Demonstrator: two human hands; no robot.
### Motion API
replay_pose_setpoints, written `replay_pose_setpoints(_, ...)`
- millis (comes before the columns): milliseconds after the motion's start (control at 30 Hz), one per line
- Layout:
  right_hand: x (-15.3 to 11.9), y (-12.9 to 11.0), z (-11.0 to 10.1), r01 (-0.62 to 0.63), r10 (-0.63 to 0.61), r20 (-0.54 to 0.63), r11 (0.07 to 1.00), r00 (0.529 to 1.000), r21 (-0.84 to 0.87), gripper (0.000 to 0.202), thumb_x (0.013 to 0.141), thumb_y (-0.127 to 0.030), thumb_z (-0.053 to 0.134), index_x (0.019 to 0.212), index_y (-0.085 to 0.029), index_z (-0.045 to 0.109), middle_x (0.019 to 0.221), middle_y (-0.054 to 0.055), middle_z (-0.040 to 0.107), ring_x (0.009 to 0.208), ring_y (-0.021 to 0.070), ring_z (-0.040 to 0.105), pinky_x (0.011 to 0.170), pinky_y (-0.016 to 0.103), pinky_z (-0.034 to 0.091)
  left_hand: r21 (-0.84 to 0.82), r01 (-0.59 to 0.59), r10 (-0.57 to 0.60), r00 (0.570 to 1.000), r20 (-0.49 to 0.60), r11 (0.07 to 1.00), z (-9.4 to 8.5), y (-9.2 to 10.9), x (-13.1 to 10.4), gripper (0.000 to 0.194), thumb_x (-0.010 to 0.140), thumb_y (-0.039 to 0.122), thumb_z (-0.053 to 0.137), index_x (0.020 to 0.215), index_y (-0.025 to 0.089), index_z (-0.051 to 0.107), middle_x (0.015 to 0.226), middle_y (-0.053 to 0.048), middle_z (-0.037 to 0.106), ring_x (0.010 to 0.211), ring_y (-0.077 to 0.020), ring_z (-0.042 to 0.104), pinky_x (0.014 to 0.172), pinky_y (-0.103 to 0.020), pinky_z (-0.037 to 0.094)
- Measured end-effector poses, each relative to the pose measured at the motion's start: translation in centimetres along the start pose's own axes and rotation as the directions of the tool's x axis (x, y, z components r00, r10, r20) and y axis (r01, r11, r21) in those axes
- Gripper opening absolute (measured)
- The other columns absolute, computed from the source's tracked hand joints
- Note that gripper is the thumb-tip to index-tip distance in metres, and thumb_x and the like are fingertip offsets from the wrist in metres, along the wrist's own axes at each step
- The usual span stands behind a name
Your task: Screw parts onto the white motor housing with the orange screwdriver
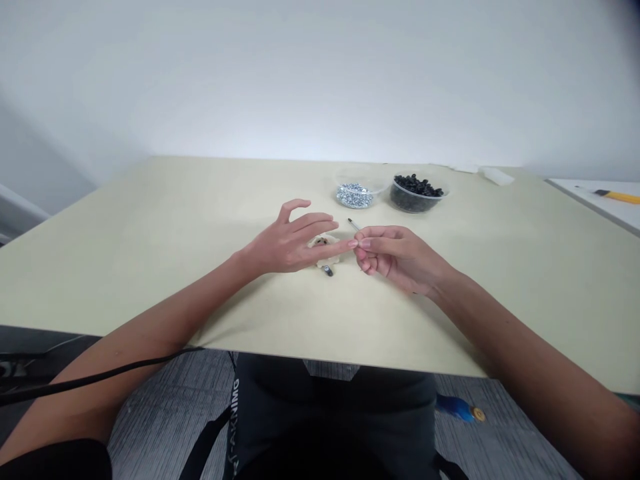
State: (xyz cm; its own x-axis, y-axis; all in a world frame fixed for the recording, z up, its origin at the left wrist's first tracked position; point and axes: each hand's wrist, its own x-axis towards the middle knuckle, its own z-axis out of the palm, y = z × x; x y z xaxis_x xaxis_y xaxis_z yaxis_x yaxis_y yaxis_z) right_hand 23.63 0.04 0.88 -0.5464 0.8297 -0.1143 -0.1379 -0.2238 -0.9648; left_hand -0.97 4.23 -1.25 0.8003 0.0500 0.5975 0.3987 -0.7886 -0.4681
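Grey, dark-tipped rod point(354, 225) near frame centre: your right hand point(403, 257) pinches it; likely light, stiff, best held mid-shaft. Your left hand point(287, 245) spreads loosely, forefinger meeting your right fingertips.

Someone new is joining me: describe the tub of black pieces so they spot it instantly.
Start with the pale table and look past the right hand toward the far edge. A clear round tub stands there, just right of a similar tub. Its heap of black pieces sets it apart from that neighbour's silvery pieces.
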Motion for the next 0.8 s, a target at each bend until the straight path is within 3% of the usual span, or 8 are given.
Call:
replay_pose_setpoints(300, 0.03, -0.07, 0.16, -0.031, 0.031, 0.01, 0.999, 0.999, -0.04, 0.017, 0.082, -0.028, 0.068, 0.084, -0.012, 0.063, 0.071, 0.002, 0.059, 0.06, 0.0051, 0.054, 0.059, 0.017, 0.047, 0.031, -0.041, 0.043, 0.998, -0.047, 0.999, -0.3, 0.05, 0.33, 0.039, 0.091, 0.02, 0.055, 0.124, 0.04, 0.052, 0.116, -0.001, 0.066, 0.112, -0.0169, 0.06, 0.097, -0.046, 0.039)
replay_pose_setpoints(533, 0.04, 0.01, -0.06, -0.052, 0.054, 0.039, 0.998, 0.998, -0.045, 0.011, 0.083, -0.021, 0.064, 0.085, -0.011, 0.063, 0.071, 0.002, 0.058, 0.059, 0.0042, 0.054, 0.058, 0.016, 0.046, -0.085, -0.007, 0.004, 0.999, -0.033, 0.996, -0.07, 0.13, 0.18, 0.043, 0.089, 0.018, 0.056, 0.125, 0.041, 0.051, 0.118, 0.0, 0.065, 0.113, -0.0179, 0.06, 0.101, -0.048, 0.037)
replay_pose_setpoints(800, -0.03, -0.14, 0.13, -0.061, 0.062, 0.045, 0.998, 0.997, -0.026, 0.005, 0.083, -0.016, 0.061, 0.084, -0.011, 0.061, 0.068, 0.001, 0.056, 0.058, 0.0041, 0.052, 0.056, 0.015, 0.044, 0.005, -0.04, 0.04, 0.997, -0.058, 0.999, -0.36, 0.35, 0.57, 0.038, 0.091, 0.023, 0.055, 0.126, 0.036, 0.052, 0.114, -0.004, 0.066, 0.11, -0.0166, 0.061, 0.098, -0.044, 0.038)
